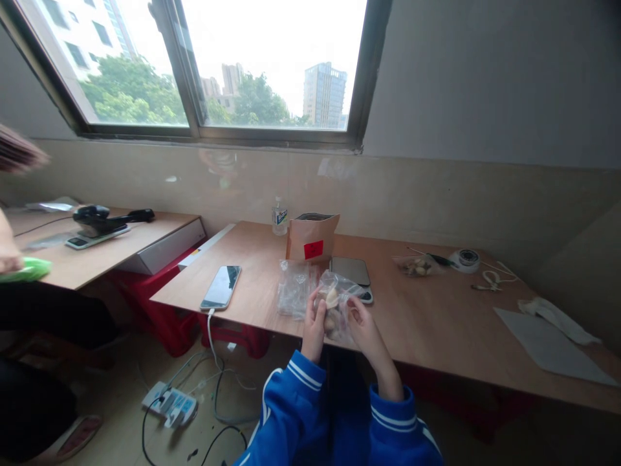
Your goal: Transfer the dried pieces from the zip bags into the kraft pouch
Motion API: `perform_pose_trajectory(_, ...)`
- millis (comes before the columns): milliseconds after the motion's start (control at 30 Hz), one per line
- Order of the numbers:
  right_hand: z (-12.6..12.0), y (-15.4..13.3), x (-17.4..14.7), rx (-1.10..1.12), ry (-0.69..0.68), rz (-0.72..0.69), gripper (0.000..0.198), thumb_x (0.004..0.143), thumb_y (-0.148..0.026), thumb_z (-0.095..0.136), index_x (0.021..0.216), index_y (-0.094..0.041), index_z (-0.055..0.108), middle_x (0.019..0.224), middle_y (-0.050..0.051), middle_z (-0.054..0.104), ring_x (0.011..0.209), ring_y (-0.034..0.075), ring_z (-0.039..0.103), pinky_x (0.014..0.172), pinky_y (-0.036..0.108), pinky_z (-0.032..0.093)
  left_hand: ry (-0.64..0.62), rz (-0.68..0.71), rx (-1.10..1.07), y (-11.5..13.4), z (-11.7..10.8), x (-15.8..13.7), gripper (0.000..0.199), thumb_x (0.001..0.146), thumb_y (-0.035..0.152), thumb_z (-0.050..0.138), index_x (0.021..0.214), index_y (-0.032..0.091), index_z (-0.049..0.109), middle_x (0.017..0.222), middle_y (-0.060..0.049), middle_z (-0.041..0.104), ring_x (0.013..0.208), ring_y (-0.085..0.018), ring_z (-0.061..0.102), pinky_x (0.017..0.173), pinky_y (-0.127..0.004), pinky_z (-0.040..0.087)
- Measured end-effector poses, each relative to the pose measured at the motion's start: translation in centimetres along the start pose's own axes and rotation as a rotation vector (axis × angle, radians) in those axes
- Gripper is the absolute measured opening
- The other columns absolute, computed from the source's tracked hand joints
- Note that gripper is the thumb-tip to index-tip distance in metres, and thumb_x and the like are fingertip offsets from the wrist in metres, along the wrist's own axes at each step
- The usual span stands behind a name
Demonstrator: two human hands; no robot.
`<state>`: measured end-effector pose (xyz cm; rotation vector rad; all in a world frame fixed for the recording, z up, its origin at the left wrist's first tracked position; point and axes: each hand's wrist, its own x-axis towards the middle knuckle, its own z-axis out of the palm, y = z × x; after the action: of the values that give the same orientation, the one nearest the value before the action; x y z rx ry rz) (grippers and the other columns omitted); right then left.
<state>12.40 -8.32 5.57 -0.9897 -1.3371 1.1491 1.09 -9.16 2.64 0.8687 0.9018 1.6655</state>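
At the front edge of the table, my left hand (315, 328) and my right hand (367, 331) hold a clear plastic bag (342, 327) between them. Pale and brownish pieces lie inside it, possibly dried mushrooms. The left fingers press on the bag's left side, and the right fingers pinch its upper right side. A flat pile of clear plastic bags (292, 289) lies just left of it. Behind the held bag is a small scale (350, 270), partly covered. A brown paper pouch (310, 238) with a red label stands upright behind, its top gaping.
A charging phone (221, 287) lies at left; a bottle (279, 218) stands by the wall. To the right are another filled bag (418, 265), a tape roll (468, 260), a cord and white paper (548, 343). A co-worker's hand (10, 255) is far left; a power strip (169, 404) lies below.
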Motion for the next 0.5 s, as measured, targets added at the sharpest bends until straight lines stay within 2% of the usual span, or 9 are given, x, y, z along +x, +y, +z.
perform_pose_trajectory(133, 0.0, -0.1, -0.2, 0.060, -0.018, 0.023, 0.060, 0.075, -0.047, 0.068, 0.127, -0.020, 0.054, 0.082, 0.002, 0.067, 0.057, 0.013, 0.059, 0.050, 0.023, 0.049, 0.029, 0.020, 0.082, -1.0, 0.1, -0.1, 0.047, 0.085, 0.048, 0.057, 0.125, 0.022, 0.053, 0.131, -0.008, 0.058, 0.124, -0.022, 0.052, 0.108, -0.037, 0.037)
perform_pose_trajectory(267, -0.6, 0.4, -0.4, 0.087, -0.092, 0.116, 0.068, 0.074, -0.052, 0.068, 0.132, -0.021, 0.050, 0.094, 0.006, 0.070, 0.074, 0.018, 0.066, 0.065, 0.030, 0.055, -0.013, 0.084, 0.185, -1.1, 0.3, -0.3, 0.041, 0.088, 0.048, 0.051, 0.119, 0.020, 0.058, 0.123, -0.007, 0.063, 0.120, -0.022, 0.054, 0.107, -0.037, 0.038)
perform_pose_trajectory(400, -1.2, 1.3, -0.3, 0.091, -0.107, 0.130, 0.069, 0.070, -0.049, 0.073, 0.129, -0.022, 0.051, 0.109, 0.010, 0.068, 0.095, 0.022, 0.067, 0.083, 0.036, 0.054, -0.028, 0.090, 0.314, -0.9, 0.5, -0.4, 0.038, 0.090, 0.046, 0.048, 0.115, 0.021, 0.059, 0.117, -0.006, 0.065, 0.115, -0.021, 0.057, 0.104, -0.036, 0.039)
perform_pose_trajectory(500, -1.5, 1.8, 0.1, 0.042, -0.036, 0.103, 0.058, 0.068, -0.048, 0.075, 0.116, -0.019, 0.059, 0.099, 0.009, 0.070, 0.089, 0.022, 0.068, 0.081, 0.037, 0.054, -0.038, 0.084, 0.340, -1.0, 0.5, -0.2, 0.036, 0.091, 0.045, 0.046, 0.114, 0.020, 0.059, 0.117, -0.006, 0.065, 0.115, -0.020, 0.056, 0.104, -0.035, 0.038)
